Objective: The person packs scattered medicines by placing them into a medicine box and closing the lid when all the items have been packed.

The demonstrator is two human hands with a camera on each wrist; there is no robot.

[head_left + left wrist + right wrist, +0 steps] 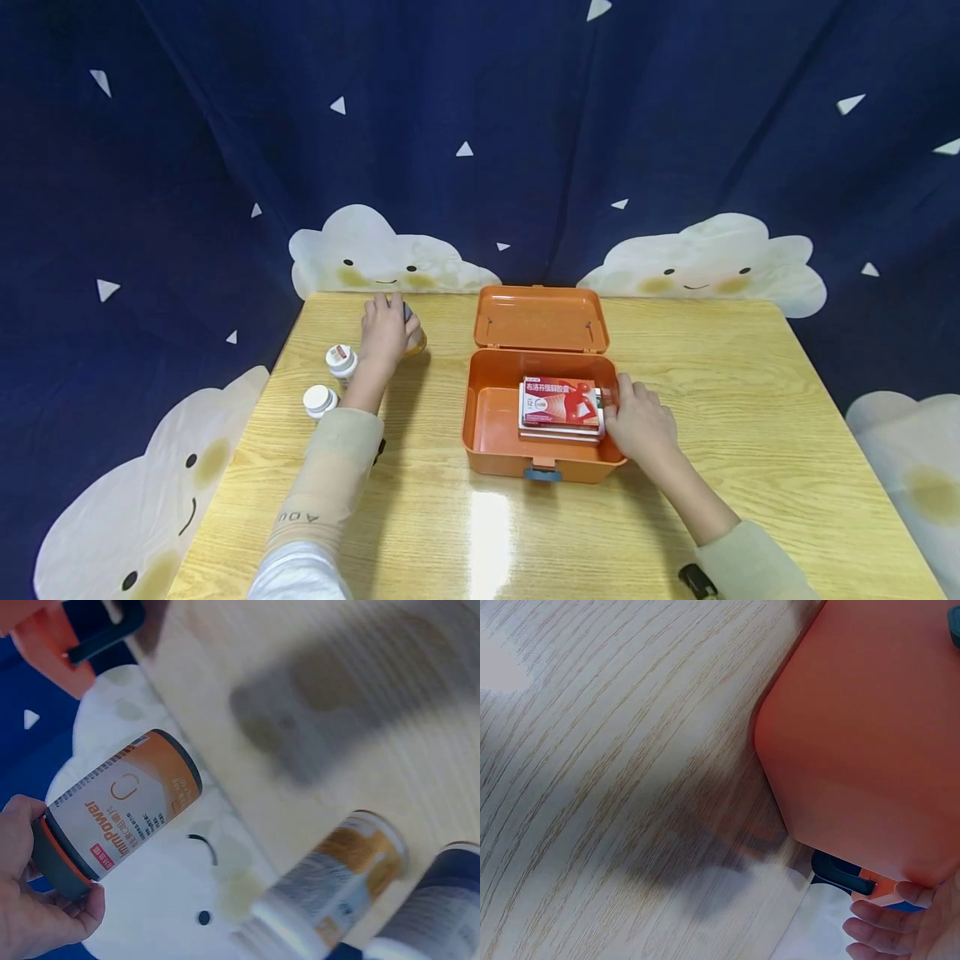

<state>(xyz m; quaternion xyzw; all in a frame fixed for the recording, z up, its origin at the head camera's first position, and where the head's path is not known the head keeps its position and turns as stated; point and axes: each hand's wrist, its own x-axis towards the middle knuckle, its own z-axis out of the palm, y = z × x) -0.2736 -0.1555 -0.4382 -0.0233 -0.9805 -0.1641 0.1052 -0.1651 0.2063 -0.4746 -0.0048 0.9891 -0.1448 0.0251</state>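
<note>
In the head view my left hand (385,332) is at the table's far left. It grips a white-and-orange supplement bottle (126,806) by its dark cap (58,859); the left wrist view shows thumb and fingers round that cap. The bottle's lower end shows beside the hand in the head view. My right hand (643,421) holds the right rim of an open orange box (489,421), with the thumb over the edge and the fingers outside. Inside the box lies a red-and-white medicine carton (558,402) on top of other white packs.
Two white-capped bottles, one (341,360) behind the other (319,401), stand left of my left forearm. The orange lid (542,319) is folded back toward the curtain (525,142). A dark latch (542,475) hangs at the box's front. Wooden tabletop (750,400) extends to the right.
</note>
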